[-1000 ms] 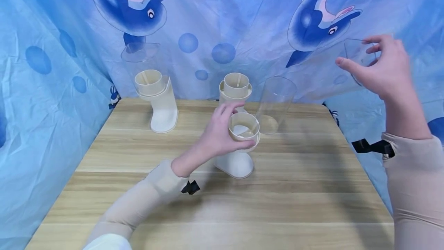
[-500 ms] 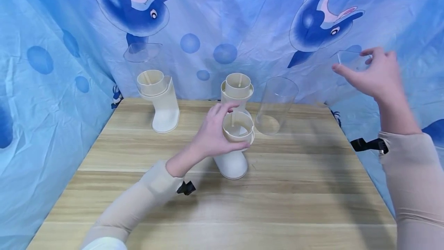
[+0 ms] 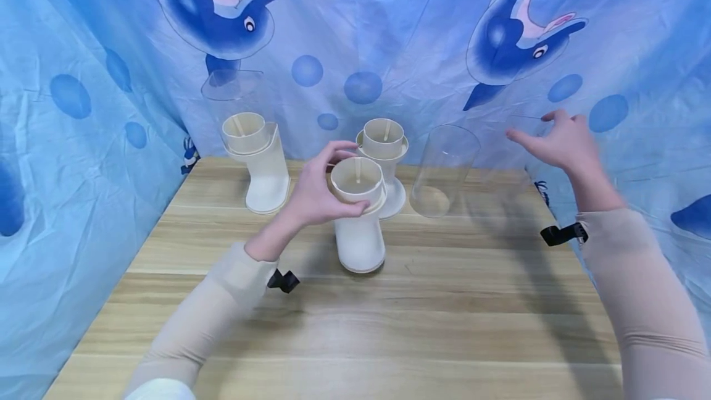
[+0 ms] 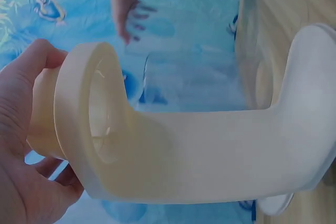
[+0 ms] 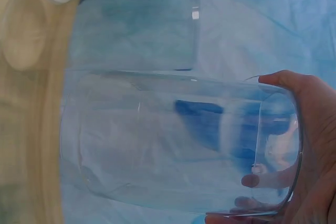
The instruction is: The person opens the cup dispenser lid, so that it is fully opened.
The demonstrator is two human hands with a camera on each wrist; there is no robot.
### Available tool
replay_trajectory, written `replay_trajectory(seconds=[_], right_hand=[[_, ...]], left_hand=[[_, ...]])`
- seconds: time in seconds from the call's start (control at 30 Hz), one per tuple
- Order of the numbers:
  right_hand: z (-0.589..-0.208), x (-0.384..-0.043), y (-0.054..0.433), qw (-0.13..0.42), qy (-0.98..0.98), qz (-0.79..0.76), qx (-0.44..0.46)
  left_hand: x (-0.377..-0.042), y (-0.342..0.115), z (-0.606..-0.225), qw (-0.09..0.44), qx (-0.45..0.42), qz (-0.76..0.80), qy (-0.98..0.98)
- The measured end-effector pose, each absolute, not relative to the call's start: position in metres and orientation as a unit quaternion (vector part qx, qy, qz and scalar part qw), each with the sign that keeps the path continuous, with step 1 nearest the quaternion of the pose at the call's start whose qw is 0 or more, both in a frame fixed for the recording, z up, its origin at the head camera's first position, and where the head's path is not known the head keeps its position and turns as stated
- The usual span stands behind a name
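My left hand (image 3: 319, 193) grips the top of a white C-shaped stand (image 3: 361, 242), fingers and thumb round the cream cup (image 3: 357, 176) in its upper ring. In the left wrist view the stand's ring, upright back and rounded foot (image 4: 310, 87) all show. On the right, my right hand (image 3: 569, 144) holds a clear cylinder (image 5: 157, 140) by its upper rim, thumb on one side and fingers on the other. This cylinder is faint in the head view, its lower end hanging near the table's back right corner.
Behind the held stand is a similar white stand (image 3: 393, 193) with a cream cup. A third stand (image 3: 265, 181), back left, bears a clear cylinder (image 3: 230, 88). Another clear cylinder (image 3: 447, 165) stands upright on the wooden table (image 3: 444, 326). A blue dolphin-print curtain (image 3: 389, 29) hangs behind.
My left hand has moved left and slightly away with the stand, uncovering more of the stand behind. My right hand has come down and left with the clear cylinder.
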State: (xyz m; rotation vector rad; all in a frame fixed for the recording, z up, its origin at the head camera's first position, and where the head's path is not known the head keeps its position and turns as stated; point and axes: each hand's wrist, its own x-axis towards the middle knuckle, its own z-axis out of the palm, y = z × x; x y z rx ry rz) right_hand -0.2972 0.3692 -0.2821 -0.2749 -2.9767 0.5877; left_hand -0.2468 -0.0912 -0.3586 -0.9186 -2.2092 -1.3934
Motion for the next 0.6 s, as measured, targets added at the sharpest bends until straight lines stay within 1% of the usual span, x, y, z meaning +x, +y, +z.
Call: replay_trajectory(seconds=[0.17, 0.37, 0.6], right_hand=[[-0.301, -0.305, 0.37, 0.038, -0.977, 0.194, -0.085], [-0.32, -0.311, 0.369, 0.027, -0.978, 0.195, -0.066], [-0.341, -0.317, 0.368, 0.024, -0.976, 0.21, -0.057]], left_hand=[[-0.262, -0.111, -0.349, 0.188, -0.325, -0.488, -0.788], [-0.286, -0.133, -0.341, 0.172, -0.314, -0.486, -0.797], [-0.32, -0.146, -0.337, 0.166, -0.3, -0.453, -0.823]])
